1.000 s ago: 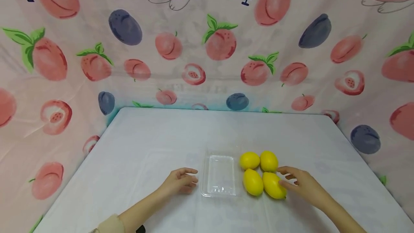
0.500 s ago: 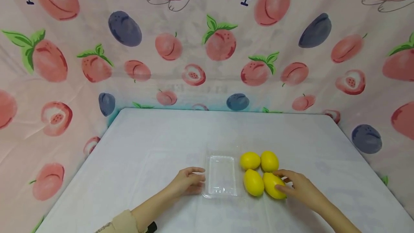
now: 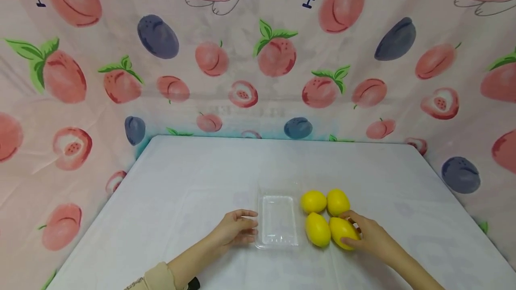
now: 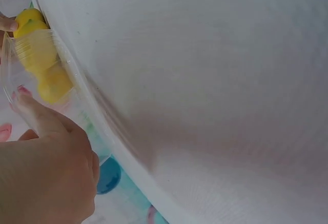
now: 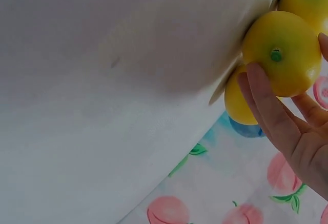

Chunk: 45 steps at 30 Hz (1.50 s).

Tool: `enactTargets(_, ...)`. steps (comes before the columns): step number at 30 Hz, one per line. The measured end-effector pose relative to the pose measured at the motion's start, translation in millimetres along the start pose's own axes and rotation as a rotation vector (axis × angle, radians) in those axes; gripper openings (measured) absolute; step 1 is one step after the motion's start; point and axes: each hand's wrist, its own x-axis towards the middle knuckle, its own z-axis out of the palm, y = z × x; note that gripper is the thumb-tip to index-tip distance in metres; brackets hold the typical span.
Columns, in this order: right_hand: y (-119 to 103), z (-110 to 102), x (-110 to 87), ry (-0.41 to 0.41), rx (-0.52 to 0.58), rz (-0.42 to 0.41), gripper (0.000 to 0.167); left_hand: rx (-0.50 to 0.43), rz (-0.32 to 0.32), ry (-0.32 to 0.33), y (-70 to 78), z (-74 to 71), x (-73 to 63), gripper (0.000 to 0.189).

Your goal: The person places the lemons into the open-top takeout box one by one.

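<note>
Beside the left edge of a clear plastic container [image 3: 278, 220], my left hand [image 3: 234, 228] has its fingers extended, fingertips right at the container's side. The left wrist view shows that hand [image 4: 54, 167] with a fingertip against the clear wall. My right hand [image 3: 372, 237] spans the near right lemon [image 3: 343, 232], thumb on the near side and fingers on the far side. In the right wrist view this lemon [image 5: 284, 37], with a green stem end, sits between thumb and fingers. Beside it lie a near left lemon [image 3: 317, 229], a far left lemon [image 3: 313, 201] and a far right lemon [image 3: 337, 201].
A white-covered table [image 3: 193, 164] carries the container, with the lemons just to its right. Behind it hangs a peach-printed cloth [image 3: 242, 26]. A small dark object [image 3: 194, 283] shows by the left sleeve [image 3: 159, 276].
My left hand has moved right, up to the container's edge. My right hand has moved left and closed its thumb and fingers about the near right lemon.
</note>
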Motion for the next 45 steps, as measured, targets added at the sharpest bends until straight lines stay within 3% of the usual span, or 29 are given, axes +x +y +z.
enactTargets(11,1.6,-0.3,-6.1,0.031,-0.010,0.052,0.058,-0.054,0.005,-0.015,0.8,2.2,0.6,0.048)
enactTargets(33,-5.2,-13.7,-8.1,0.119,-0.042,-0.037,0.055,-0.047,0.002,-0.003,-0.4,6.0,-2.1,0.046)
enactTargets(45,-21.3,-18.7,1.8,0.193,0.052,-0.107,0.053,-0.052,-0.005,0.008,1.4,3.0,0.4,0.048)
